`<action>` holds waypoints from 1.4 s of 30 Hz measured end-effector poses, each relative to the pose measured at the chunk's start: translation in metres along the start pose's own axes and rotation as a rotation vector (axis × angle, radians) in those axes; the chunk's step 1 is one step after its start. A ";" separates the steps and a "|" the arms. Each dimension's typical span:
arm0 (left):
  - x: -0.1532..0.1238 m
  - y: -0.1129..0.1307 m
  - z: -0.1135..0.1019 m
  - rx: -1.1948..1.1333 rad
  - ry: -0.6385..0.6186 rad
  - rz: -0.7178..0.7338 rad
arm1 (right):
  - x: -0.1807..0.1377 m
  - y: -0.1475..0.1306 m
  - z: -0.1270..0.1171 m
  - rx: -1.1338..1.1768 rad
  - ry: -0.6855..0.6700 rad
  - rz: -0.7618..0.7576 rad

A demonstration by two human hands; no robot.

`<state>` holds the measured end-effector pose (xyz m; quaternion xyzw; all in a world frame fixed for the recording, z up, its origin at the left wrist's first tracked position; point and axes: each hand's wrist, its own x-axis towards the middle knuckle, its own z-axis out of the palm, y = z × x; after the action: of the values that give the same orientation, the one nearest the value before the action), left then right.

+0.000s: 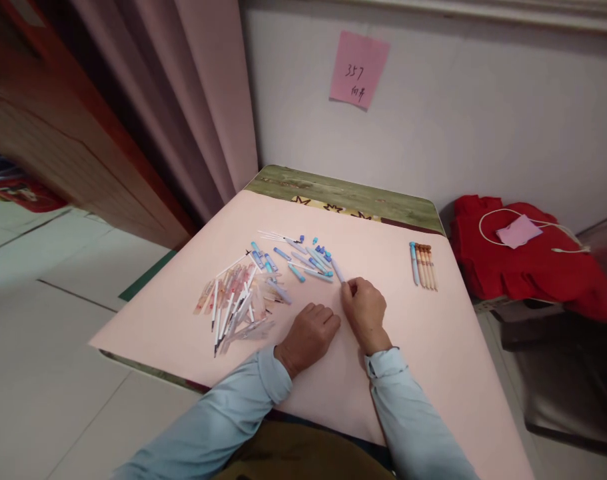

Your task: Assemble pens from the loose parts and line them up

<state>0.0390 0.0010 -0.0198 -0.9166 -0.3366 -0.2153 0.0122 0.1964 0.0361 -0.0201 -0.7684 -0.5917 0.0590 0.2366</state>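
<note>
While the right hand [364, 307] pinches a pale barrel [337, 269], the left hand [310, 337] curls its fingers, contents unseen. A pink note [359, 70] reads "357".

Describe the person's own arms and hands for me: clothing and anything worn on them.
Both arms wear long, pale blue sleeves: the left sleeve and right sleeve look plain and creased, with no marking that shows. Each ends in a matching cuff near the wrist. The left hand and right hand are ungloved, and no cables show on either arm.
</note>
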 end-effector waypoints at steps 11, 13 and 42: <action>-0.001 0.001 -0.001 -0.026 -0.012 -0.027 | 0.001 0.000 0.002 0.059 0.030 0.014; -0.001 0.001 -0.002 -0.035 -0.001 -0.039 | 0.002 0.001 0.002 0.126 0.095 0.027; -0.027 0.024 -0.023 -0.082 -0.104 -0.053 | -0.003 0.002 0.008 0.135 -0.062 -0.264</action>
<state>0.0268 -0.0382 -0.0068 -0.9170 -0.3520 -0.1812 -0.0488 0.1942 0.0355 -0.0281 -0.6640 -0.6894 0.0904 0.2751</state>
